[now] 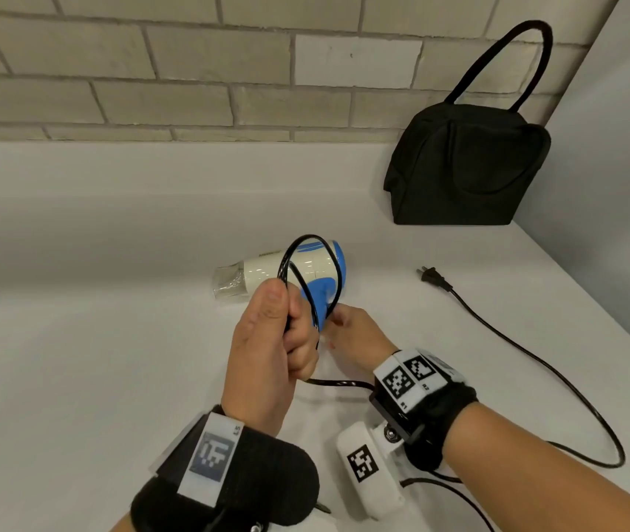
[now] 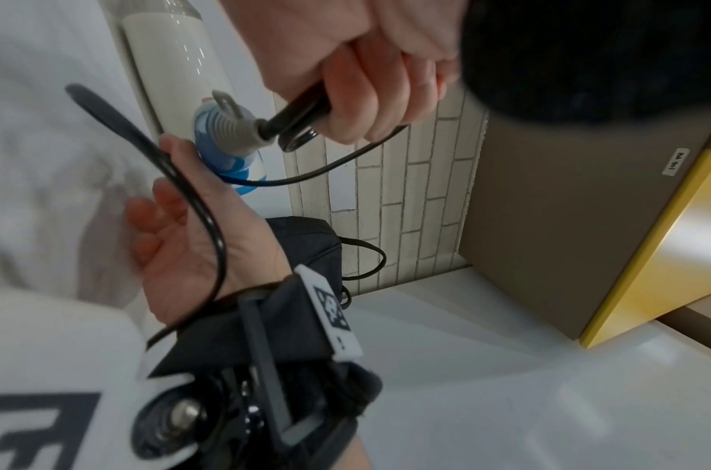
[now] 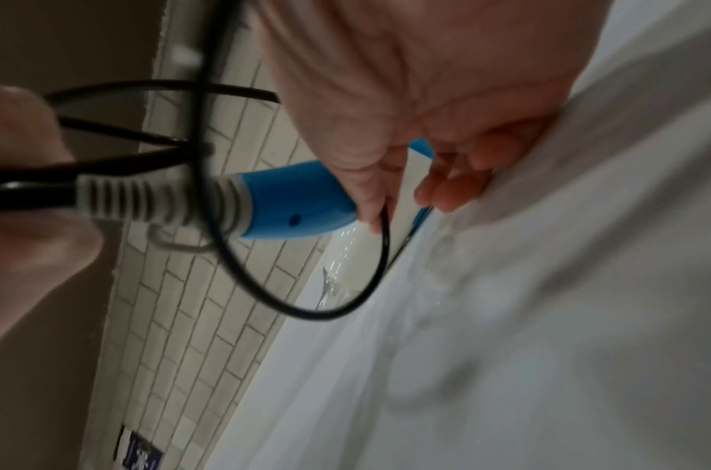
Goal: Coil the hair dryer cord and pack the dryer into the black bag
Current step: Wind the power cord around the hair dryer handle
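A white and blue hair dryer (image 1: 267,268) lies on the white counter (image 1: 94,301), nozzle to the left. My left hand (image 1: 271,339) grips several loops of its black cord (image 1: 305,243) in a fist, just past the grey strain relief (image 2: 233,127). My right hand (image 1: 355,332) holds the blue handle (image 3: 297,197) between thumb and fingers, and the cord runs under the thumb and across the palm (image 2: 176,241). The remaining cord (image 1: 536,362) trails right in a wide bend to the plug (image 1: 431,277). The black bag (image 1: 467,167) stands at the back right, looking closed, handle up.
A brick wall runs along the back and a grey wall closes the right side beside the bag. Slack cord lies on the counter under my right wrist. A brown and yellow cabinet (image 2: 567,206) shows in the left wrist view.
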Demonstrator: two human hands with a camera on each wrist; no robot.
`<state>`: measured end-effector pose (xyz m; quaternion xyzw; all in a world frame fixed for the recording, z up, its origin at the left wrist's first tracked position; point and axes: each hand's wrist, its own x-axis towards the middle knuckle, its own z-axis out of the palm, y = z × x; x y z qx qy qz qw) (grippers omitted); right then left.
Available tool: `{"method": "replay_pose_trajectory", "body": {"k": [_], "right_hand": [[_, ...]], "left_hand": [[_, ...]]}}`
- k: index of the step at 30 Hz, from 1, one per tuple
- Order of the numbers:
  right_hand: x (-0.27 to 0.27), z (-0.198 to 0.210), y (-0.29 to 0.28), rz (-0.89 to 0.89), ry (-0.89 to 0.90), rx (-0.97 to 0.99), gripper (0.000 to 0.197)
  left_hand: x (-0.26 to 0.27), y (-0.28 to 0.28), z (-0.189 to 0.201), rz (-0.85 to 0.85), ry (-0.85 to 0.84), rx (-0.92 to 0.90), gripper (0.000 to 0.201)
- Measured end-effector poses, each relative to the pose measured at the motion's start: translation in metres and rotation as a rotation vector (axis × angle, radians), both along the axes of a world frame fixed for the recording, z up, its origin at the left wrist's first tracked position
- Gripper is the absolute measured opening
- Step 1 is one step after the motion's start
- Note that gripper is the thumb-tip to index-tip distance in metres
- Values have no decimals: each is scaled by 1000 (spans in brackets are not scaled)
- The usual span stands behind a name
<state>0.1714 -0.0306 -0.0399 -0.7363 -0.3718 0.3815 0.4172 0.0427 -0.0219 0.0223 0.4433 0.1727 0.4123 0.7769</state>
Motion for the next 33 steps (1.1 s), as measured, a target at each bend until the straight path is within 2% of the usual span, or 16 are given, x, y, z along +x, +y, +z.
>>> {"method": "replay_pose_trajectory", "body": {"k": [5,6,7,10,12,14,15,16,18,22,26,29,31,33], "right_hand": [[3,3,-17,-43,201,96,24],[3,5,-23,-17,175,94,28],[1,9,-28,26,74,77,31],[-6,26,-38,214,-448,-7,39],[-10,37,-45,320,-724,-40,40],[-17,46,-51,382,-952,-3,29],[-21,52,-53,406,-989,36,18],[-23,56,-55,434,-983,71,12],[-26,63,-58,492,-956,61,17],[-25,68,-69,522,-830,133,24],[-24,67,-72,551,-781,218,21],[-14,72,-71,472,-702,359,4],[-9,79,-74,489,-599,331,19],[-2,85,-74,537,-578,217,33]], "left_hand": [[-1,5,1,113,6,-4,34],[-1,6,2,131,5,-3,34],[0,6,2,141,3,5,33],[2,7,3,134,4,53,30],[5,6,3,105,41,111,29],[9,3,1,70,126,185,30],[11,0,0,53,172,219,31],[13,-2,0,42,213,252,33],[14,-5,-1,45,300,339,38],[15,-2,-3,96,425,503,34],[15,-1,-5,19,510,515,38],[14,0,-4,-4,540,509,31],[14,-1,-5,-12,570,557,31],[14,-4,-6,-71,591,581,30]]}}
